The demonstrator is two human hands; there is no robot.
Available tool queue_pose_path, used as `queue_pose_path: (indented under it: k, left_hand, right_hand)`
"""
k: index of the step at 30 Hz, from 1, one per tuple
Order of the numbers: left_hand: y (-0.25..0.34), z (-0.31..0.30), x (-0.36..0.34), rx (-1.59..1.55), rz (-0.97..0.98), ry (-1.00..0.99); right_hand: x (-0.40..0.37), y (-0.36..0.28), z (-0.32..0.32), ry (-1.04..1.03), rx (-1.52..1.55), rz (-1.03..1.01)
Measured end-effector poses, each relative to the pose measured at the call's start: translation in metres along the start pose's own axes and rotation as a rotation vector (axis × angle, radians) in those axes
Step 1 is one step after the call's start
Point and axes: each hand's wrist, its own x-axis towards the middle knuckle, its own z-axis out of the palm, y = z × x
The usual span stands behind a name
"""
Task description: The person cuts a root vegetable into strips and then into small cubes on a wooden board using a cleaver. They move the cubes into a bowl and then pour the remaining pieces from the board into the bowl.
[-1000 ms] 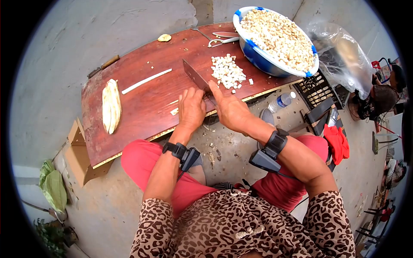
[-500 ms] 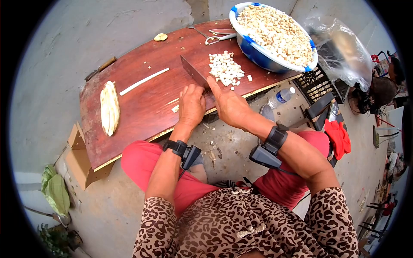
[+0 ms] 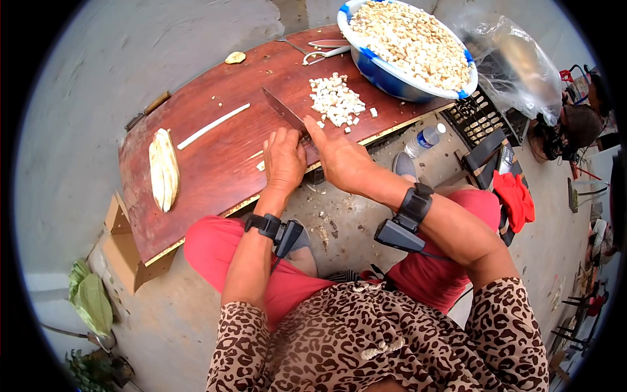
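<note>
Against a gray wall, the reddish counter holds a pile of white cubes. Near it, the right hand is closed around a knife; the left hand curls beside the blade, anything under its fingers hidden.

Your top: tan with dark brown leopard spots, a cream cord knot on its front.
Your sleeves: the top's print, ending near the elbows.
Your trousers: plain coral red, just beyond the top.
Your wristbands: black, past the top's sleeves, each bearing a boxy dark module.
Your shoes: grey, farthest from the top.
</note>
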Motion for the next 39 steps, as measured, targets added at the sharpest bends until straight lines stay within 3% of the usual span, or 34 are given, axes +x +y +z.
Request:
queue_pose_path:
  k: [4,7,13,29,39]
  left_hand:
    - [0.003,-0.003,-0.002,0.025,0.011,0.016]
    - [0.007,-0.003,-0.003,0.059,-0.013,0.039]
    - [0.002,-0.003,-0.003,0.073,-0.023,0.002]
    - [0.002,0.002,0.0,-0.052,-0.025,0.007]
    - [0.007,-0.01,-0.002,0.046,-0.02,-0.038]
  right_hand:
    - [0.004,0.014,0.012,0.183,0.03,-0.082]
    - [0.004,0.015,0.009,0.173,0.079,-0.076]
    - [0.001,-0.005,-0.006,-0.056,0.019,0.017]
    - [0.002,0.002,0.001,0.077,0.059,-0.028]
    - [0.007,0.015,0.011,0.142,0.082,-0.061]
